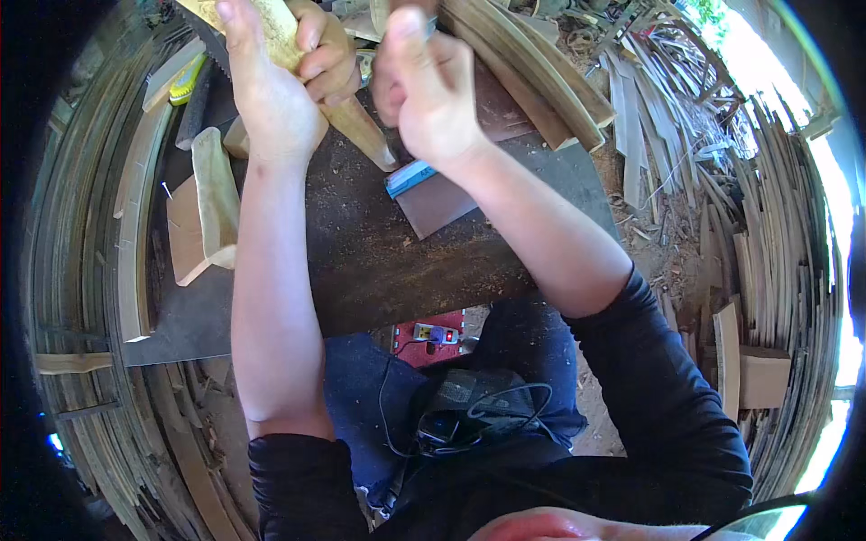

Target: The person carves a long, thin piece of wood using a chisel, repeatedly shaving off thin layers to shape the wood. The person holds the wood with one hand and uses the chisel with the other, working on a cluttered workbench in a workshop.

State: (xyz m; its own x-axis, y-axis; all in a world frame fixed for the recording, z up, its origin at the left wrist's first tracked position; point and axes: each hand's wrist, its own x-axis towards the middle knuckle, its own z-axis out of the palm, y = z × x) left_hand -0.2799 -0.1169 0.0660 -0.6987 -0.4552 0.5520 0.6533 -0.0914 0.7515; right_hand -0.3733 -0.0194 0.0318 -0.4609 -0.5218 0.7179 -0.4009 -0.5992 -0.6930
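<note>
At the top of the head view my left hand (284, 86) is closed round a pale yellow piece of wood (275, 32) dusted with sawdust. A toothed dark blade edge (215, 43) shows just left of that wood. Below the fingers a tapered wooden piece (359, 133) slants toward the board; whether it joins the held wood cannot be told. My right hand (428, 86), slightly blurred, is closed with its thumb up. A brownish thing shows at its top, but what it grips is hidden. Under the right wrist lies a flat brown sheet with a blue edge (433, 194).
Sawdust lies on the dark work board (397, 261). A yellow-handled tool (187, 81), a curved wood piece (215, 194) and an upright nail (167, 190) are at left. Long curved timbers (532, 68) lie at upper right. Wood strips (767, 225) surround the place. A power strip (436, 334) sits below.
</note>
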